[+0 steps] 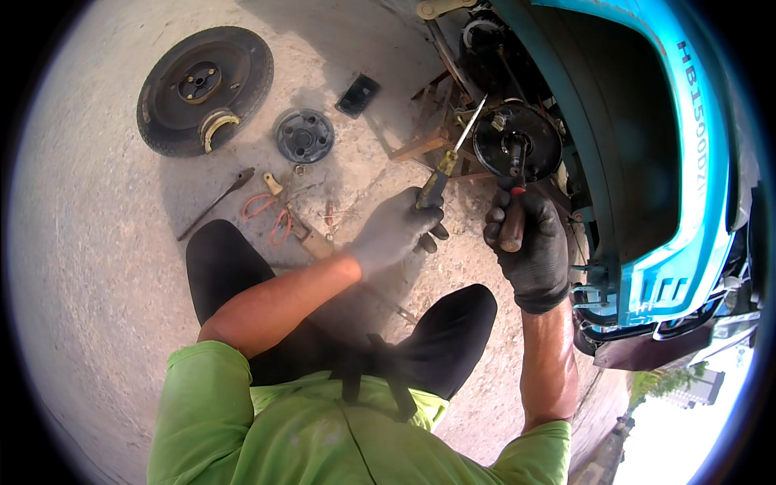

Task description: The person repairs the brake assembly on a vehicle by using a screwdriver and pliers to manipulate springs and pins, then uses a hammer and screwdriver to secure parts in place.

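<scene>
My left hand (396, 230), in a grey glove, grips a screwdriver (443, 174) with a yellow-and-black handle. Its bright shaft slants up and right toward a round black brake backing plate (485, 149) on the vehicle. My right hand (540, 250), in a black glove, is closed around a second screwdriver-like tool (512, 226) with a brown handle and red collar. That tool points up at the middle of the plate, where a dark hub stub (516, 145) shows. Whether its tip touches the stub I cannot tell.
A blue vehicle body (703, 162) fills the right side. On the ground lie a wheel (166, 93) bearing a curved brake shoe (217, 125), a round black drum (304, 137), a phone (357, 95), a long dark metal tool (214, 204) and a red-handled tool (280, 226). A wooden stand (422, 145) is under the vehicle.
</scene>
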`<action>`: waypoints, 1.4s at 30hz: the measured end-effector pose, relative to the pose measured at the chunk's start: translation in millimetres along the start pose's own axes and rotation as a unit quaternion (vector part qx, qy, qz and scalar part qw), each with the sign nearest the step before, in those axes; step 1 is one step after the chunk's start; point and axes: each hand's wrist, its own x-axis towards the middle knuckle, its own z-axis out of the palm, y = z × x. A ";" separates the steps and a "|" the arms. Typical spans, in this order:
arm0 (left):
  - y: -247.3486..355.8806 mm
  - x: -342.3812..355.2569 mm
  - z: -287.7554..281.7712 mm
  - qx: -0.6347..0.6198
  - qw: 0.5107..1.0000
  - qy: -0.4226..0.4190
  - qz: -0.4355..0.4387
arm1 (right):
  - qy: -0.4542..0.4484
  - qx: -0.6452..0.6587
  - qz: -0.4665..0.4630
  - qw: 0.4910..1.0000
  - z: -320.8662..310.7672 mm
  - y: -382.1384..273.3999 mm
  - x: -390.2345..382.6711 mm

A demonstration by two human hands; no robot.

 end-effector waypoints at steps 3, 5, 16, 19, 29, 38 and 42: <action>10.0 -4.4 0.3 0.068 0.997 0.014 0.046 | 0.031 -0.020 -0.035 0.999 1.9 10.9 -2.5; 11.9 -5.2 -2.4 0.091 0.992 0.026 0.088 | 0.054 -0.018 -0.038 0.998 3.3 13.7 -2.7; 53.9 15.1 -41.2 0.322 0.897 0.048 0.299 | 0.021 0.013 -0.036 0.999 -5.2 17.9 0.7; 74.9 23.6 -50.7 0.362 0.884 0.040 0.294 | 0.021 0.017 -0.030 0.999 -5.4 17.6 2.2; 102.6 24.3 -58.5 0.340 0.883 0.006 0.322 | 0.064 0.009 -0.032 0.997 6.5 17.9 0.5; 134.7 15.4 -44.3 0.437 0.843 0.016 0.312 | 0.009 -0.042 -0.066 0.997 -10.5 21.7 6.5; 133.8 20.5 -42.8 0.478 0.770 0.023 0.422 | -0.018 0.074 -0.039 0.996 -12.9 22.8 3.7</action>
